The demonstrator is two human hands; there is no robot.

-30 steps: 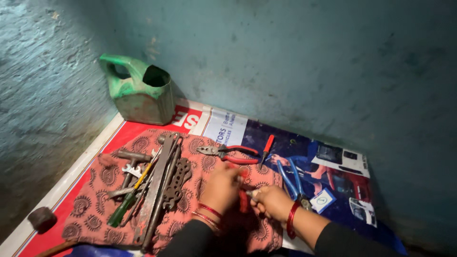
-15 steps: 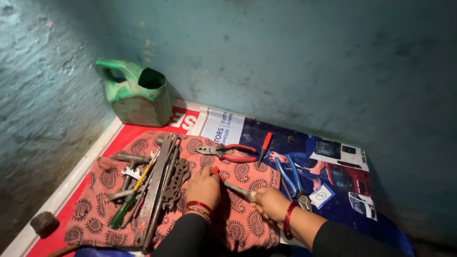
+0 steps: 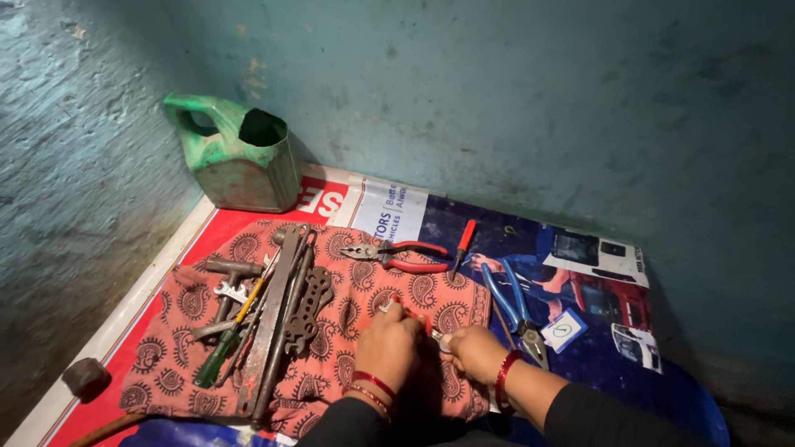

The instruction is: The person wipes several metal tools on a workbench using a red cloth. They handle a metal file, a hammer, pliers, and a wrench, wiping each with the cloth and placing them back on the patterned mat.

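A small metal tool (image 3: 437, 336) is lying on the patterned cloth (image 3: 348, 273), gripped between both hands. Left hand (image 3: 389, 348) fingers are clenching its left end; right hand (image 3: 476, 352) is grasping its right end. Red-handled pliers (image 3: 397, 252) are lying farther away, blue-handled pliers (image 3: 513, 302) to the right.

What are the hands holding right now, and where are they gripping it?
Both the left hand and right hand close on a small metal tool between them; the exact grip point is hidden.

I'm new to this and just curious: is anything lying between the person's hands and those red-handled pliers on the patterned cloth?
Nothing visible does. The left hand and right hand lie on the patterned cloth, and only bare cloth separates them from the red-handled pliers. The tool pile sits off to the left.
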